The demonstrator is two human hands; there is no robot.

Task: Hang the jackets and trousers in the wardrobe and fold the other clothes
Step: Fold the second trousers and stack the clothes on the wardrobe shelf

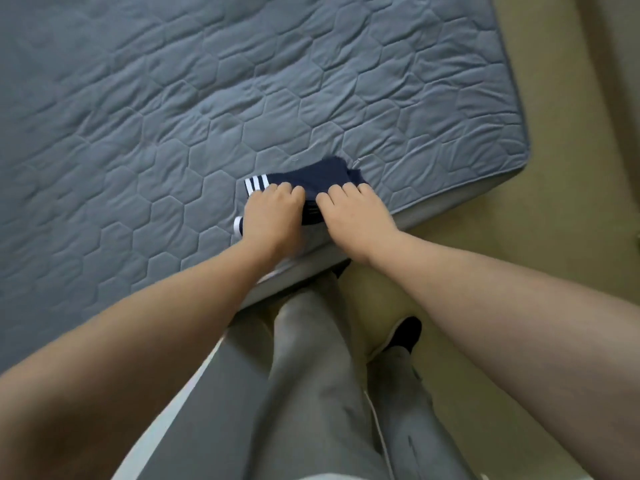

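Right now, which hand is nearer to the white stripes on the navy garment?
Left. The left hand grips the garment right beside the stripes; the right hand holds its opposite end.

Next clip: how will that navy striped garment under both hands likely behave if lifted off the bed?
Probably floppy: the navy garment lies in soft, uneven folds on the mattress, so it would likely droop and unfold. Likely light, being small and thin. Unlikely to slip, since the left hand and right hand curl into cloth.
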